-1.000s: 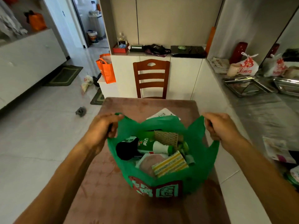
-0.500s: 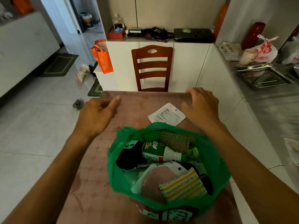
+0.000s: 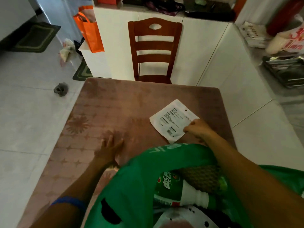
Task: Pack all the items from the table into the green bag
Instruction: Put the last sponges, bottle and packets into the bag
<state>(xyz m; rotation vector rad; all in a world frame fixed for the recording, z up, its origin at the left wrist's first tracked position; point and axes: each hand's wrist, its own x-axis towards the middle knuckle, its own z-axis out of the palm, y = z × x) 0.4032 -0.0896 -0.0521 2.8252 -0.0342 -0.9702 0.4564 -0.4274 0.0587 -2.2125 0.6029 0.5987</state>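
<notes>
Fingers (image 3: 189, 129) of the right hand (image 3: 199, 130) pinch the near corner of the flat white printed pouch (image 3: 172, 120) lying just beyond the full green plastic bag (image 3: 136, 181), presumably to lift it in, while the left hand (image 3: 109, 149) rests spread flat on the pink table (image 3: 115, 104).

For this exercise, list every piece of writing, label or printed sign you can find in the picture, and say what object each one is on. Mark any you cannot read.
White flat printed packet on the table: black lines and a barcode, too small to read.
Green plastic bag: pale lettering at the rim, cut off, unreadable.
Green drink bottle in the bag: white characters, too blurred.
White plastic bag, far right: red print, unreadable.
</notes>
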